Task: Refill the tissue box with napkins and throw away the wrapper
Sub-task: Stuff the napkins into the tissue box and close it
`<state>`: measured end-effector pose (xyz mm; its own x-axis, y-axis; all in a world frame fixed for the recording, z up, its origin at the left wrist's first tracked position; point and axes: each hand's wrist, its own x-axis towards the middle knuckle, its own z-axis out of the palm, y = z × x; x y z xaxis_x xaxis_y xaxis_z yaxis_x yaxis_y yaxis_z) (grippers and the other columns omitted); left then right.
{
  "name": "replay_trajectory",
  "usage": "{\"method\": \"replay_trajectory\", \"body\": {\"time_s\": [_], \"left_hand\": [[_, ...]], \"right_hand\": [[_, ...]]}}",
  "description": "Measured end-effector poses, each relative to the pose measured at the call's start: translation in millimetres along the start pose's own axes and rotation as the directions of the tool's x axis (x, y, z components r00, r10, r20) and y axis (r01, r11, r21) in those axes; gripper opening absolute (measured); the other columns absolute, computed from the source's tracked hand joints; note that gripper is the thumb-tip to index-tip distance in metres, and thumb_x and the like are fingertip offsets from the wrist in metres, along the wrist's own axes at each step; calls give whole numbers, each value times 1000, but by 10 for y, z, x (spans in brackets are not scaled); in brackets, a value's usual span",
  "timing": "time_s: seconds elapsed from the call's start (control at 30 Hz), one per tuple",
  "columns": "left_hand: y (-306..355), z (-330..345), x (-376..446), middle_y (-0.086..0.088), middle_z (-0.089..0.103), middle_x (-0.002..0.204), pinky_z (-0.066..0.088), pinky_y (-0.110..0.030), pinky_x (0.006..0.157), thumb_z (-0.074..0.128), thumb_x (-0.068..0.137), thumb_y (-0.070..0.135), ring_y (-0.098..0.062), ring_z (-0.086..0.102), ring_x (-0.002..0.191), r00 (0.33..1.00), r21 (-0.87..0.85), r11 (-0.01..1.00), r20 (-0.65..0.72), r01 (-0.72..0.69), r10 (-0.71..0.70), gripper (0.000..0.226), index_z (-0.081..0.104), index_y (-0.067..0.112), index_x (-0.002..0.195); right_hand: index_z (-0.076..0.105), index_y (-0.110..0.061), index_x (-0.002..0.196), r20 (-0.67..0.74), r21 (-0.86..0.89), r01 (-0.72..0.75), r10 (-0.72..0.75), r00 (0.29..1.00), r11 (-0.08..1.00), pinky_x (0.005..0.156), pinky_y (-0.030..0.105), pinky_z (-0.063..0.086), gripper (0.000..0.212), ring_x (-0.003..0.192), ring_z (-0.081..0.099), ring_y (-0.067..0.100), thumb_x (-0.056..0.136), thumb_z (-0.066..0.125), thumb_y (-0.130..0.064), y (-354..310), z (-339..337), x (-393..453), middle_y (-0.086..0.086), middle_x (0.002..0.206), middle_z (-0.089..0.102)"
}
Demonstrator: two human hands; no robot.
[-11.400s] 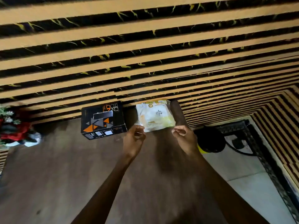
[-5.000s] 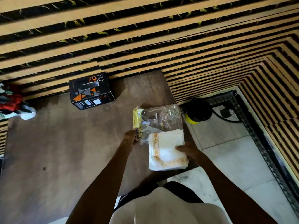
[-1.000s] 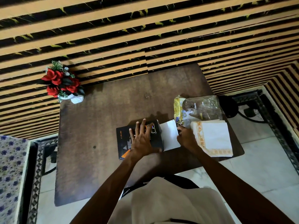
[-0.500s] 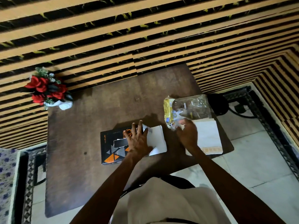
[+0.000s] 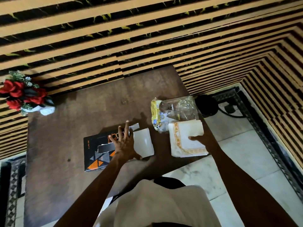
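Note:
A black tissue box (image 5: 96,154) with orange and grey triangles lies flat on the brown table (image 5: 65,128). Its white end flap (image 5: 143,142) stands open on the right side. My left hand (image 5: 123,143) presses flat on the box's right end, fingers spread. A stack of white napkins (image 5: 183,136) with an orange border sits at the table's right edge. My right hand (image 5: 202,139) grips the stack's right side, thumb on top. The empty clear wrapper (image 5: 177,110) with a yellow strip lies just behind the napkins.
A white vase of red flowers (image 5: 24,95) stands at the table's far left corner against the striped wall. A black and yellow bin (image 5: 207,104) sits on the tiled floor right of the table. A patterned rug (image 5: 11,185) lies at the left.
My right hand has moved from the wrapper's mouth down onto the napkin stack and taken hold of it. My left hand stays on the box.

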<state>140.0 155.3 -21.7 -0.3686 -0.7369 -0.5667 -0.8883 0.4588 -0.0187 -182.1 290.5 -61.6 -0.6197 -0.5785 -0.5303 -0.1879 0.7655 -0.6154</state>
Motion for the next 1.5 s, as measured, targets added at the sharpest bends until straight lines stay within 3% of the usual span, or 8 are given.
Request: {"method": "replay_trajectory", "body": {"time_s": [0.1,0.27,0.5,0.73,0.97,1.17,1.33,1.5], "left_hand": [[-20,21,7,-10,-31,158,13,-75,108,79,42,73,-41,-13,148,1000,9,1000,-3,-3,3,153,-7,13,154],[-45,25,5,-12,-32,157,12,-74,108,79,34,76,-42,-14,148,999,6,1000,-21,-26,26,161,-10,11,152],[-64,-40,-27,-10,-30,158,16,-73,111,85,37,67,-39,-9,149,996,-93,994,-77,-58,51,162,-19,17,151],[-104,-22,-71,-12,-29,159,9,-77,106,92,35,55,-44,-14,147,991,-262,958,-95,-114,92,163,-18,20,152],[-205,-38,-44,-16,-27,159,4,-80,105,92,47,47,-47,-11,147,981,-377,909,-137,-180,137,150,-11,23,153],[-330,-16,-35,-14,-30,158,0,-76,107,92,48,43,-45,-19,145,970,-364,900,-83,-242,227,141,0,27,154],[-411,-49,-9,-8,-23,161,12,-58,121,72,74,54,-38,0,150,976,-508,833,-120,-218,181,94,23,30,151],[-455,18,-4,-5,7,162,26,-60,115,65,79,45,-36,20,148,961,-541,800,-226,-260,160,52,58,29,128]], "right_hand": [[50,-30,127,155,109,-90,72,985,990,93,48,53,97,111,61,24,41,96,-35,33,-46,39,5,123,64],[59,-29,102,433,176,-310,209,877,934,99,56,46,36,107,59,28,76,77,-13,-169,-129,-237,7,110,67],[57,-17,127,487,285,-192,31,873,939,98,56,49,44,109,65,32,85,68,-16,-206,-76,-347,13,118,70],[75,-6,77,574,622,-265,-199,794,737,44,22,55,10,52,71,15,67,72,-9,-730,138,-662,6,64,74],[65,4,114,593,318,-190,-39,804,929,86,40,56,39,95,68,33,76,67,11,-803,865,-418,17,105,74],[72,-6,89,491,123,-64,-5,871,990,93,57,49,23,108,60,51,68,75,2,-873,1047,-229,37,122,59],[60,-12,75,516,11,-43,31,856,999,41,14,47,14,63,58,28,80,70,-3,-1099,1090,-278,14,77,62],[66,-9,99,465,89,17,-57,884,996,54,21,51,15,61,69,16,85,63,-4,-1026,1194,-186,9,77,77]]}}
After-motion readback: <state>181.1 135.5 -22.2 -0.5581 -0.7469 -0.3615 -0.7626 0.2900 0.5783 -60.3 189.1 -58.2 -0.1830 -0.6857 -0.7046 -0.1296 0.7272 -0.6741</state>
